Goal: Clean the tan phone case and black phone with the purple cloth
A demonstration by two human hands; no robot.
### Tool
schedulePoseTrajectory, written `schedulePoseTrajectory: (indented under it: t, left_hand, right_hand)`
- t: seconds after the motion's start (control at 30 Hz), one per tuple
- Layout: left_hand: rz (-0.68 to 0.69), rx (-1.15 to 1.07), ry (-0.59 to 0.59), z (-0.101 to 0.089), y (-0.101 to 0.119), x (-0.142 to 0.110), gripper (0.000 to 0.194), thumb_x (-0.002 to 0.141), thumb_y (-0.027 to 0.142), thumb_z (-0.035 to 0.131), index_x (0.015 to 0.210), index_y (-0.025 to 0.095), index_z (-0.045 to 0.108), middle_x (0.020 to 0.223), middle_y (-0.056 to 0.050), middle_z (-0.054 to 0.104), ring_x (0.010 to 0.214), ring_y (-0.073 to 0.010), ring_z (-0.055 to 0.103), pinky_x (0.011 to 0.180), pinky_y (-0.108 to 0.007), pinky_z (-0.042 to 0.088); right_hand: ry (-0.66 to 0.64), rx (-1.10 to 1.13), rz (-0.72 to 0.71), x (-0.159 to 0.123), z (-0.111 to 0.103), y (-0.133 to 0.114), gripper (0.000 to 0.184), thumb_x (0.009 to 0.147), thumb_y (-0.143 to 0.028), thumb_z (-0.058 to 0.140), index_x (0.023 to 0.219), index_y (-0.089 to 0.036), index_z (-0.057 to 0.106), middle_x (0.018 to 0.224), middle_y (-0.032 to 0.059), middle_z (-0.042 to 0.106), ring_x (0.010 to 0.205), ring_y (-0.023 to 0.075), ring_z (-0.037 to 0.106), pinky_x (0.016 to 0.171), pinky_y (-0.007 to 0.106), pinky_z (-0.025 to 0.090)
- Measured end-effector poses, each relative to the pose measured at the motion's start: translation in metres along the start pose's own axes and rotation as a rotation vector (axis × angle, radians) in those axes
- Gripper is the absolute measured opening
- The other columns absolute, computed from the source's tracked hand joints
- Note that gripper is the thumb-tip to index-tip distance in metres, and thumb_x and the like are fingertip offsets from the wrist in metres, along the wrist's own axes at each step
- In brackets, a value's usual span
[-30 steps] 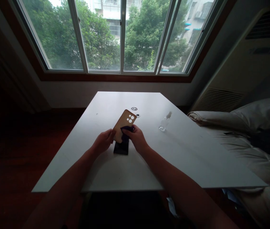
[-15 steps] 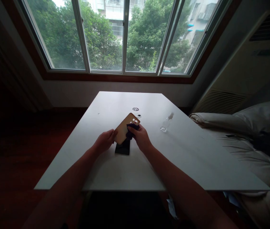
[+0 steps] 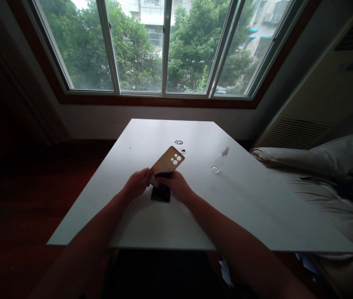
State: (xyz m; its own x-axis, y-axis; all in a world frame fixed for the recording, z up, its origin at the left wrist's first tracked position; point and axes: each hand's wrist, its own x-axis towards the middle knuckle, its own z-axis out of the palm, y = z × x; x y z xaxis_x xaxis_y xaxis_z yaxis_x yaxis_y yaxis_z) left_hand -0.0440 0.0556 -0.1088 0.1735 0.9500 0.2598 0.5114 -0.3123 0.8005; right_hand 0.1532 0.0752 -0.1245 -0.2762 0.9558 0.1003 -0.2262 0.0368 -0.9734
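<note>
My left hand [image 3: 138,182] is closed on the lower left edge of a tan phone case [image 3: 166,161], which is held tilted above the table with its camera holes at the upper right. My right hand [image 3: 178,185] pinches a dark blue cloth [image 3: 164,175] against the lower part of the case's face. Below both hands a black smartphone [image 3: 160,196] lies on the white table [image 3: 126,224]; its far part is hidden by the case and the cloth.
A clear spray bottle [image 3: 216,166] stands right of my hands. Two round black-and-white stickers or prints [image 3: 178,142] show on the tabletop beyond the case. Light bedding [image 3: 307,187] borders the table's right side, and a window [image 3: 164,50] lies behind it.
My right hand has moved the cloth from beside the camera holes down and left to the lower part of the case. My left hand keeps its hold. The view has shifted slightly.
</note>
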Motion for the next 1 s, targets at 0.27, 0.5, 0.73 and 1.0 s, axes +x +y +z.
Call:
schedulePoseTrajectory:
  t: [0.27, 0.5, 0.73, 1.0]
  left_hand:
    - [-0.007, -0.025, 0.007, 0.003, -0.004, 0.001, 0.049, 0.104, 0.059, 0.039, 0.076, 0.021, 0.053, 0.062, 0.002, 0.058, 0.057, -0.0135, 0.053, 0.057, -0.026, 0.038]
    - [-0.014, 0.028, -0.035, 0.003, -0.002, 0.001, 0.050, 0.104, 0.061, 0.039, 0.077, 0.021, 0.053, 0.062, 0.002, 0.058, 0.058, -0.0139, 0.053, 0.056, -0.026, 0.037]
    - [-0.019, 0.063, -0.026, 0.000, -0.003, 0.001, 0.050, 0.104, 0.062, 0.038, 0.077, 0.022, 0.053, 0.063, 0.001, 0.060, 0.059, -0.0150, 0.056, 0.057, -0.026, 0.038]
    - [-0.004, 0.049, -0.022, -0.002, -0.002, 0.001, 0.051, 0.104, 0.061, 0.038, 0.075, 0.022, 0.052, 0.063, 0.002, 0.060, 0.059, -0.0148, 0.056, 0.058, -0.026, 0.040]
  right_hand:
    - [0.097, 0.134, -0.032, 0.004, 0.001, -0.011, 0.049, 0.062, -0.034, 0.093, 0.104, -0.018, 0.073, 0.104, 0.0068, 0.079, 0.094, 0.0254, 0.072, 0.087, 0.041, 0.059]
    - [0.334, 0.263, -0.118, 0.011, -0.017, -0.023, 0.054, 0.062, -0.034, 0.094, 0.108, -0.020, 0.069, 0.103, 0.0041, 0.075, 0.089, 0.0224, 0.070, 0.076, 0.037, 0.062]
    - [0.309, 0.295, -0.108, 0.012, -0.019, -0.019, 0.054, 0.064, -0.036, 0.093, 0.109, -0.020, 0.069, 0.105, 0.0045, 0.074, 0.091, 0.0224, 0.069, 0.074, 0.036, 0.062]
    - [0.053, 0.125, 0.034, 0.002, -0.003, -0.009, 0.044, 0.066, -0.036, 0.092, 0.102, -0.017, 0.075, 0.104, 0.0088, 0.078, 0.093, 0.0269, 0.073, 0.086, 0.043, 0.059]
